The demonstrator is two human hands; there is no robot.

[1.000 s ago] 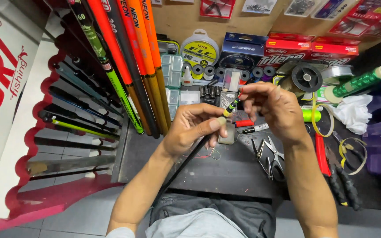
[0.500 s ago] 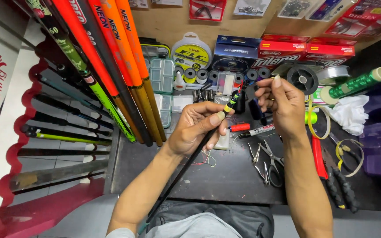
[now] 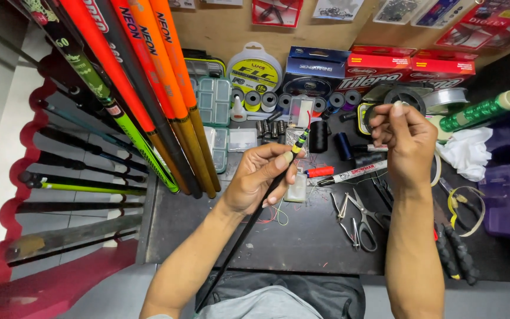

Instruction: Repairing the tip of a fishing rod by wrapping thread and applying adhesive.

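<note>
rod tip (image 3: 300,142) in left hand (image 3: 261,180) (pinched)

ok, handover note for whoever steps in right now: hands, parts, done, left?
Left hand grips the black rod near its yellow-banded tip, thumb on top.
Right hand is raised off to the right, fingertips pinched; whether it holds thread is too fine to tell.
Scissors, marker and spools lie on the bench.
Done: rod held in position.
Left: tip work looks unfinished.

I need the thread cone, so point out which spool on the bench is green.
The green thread cone lying on its side at far right; the others are small, dark, upright spools.
</note>
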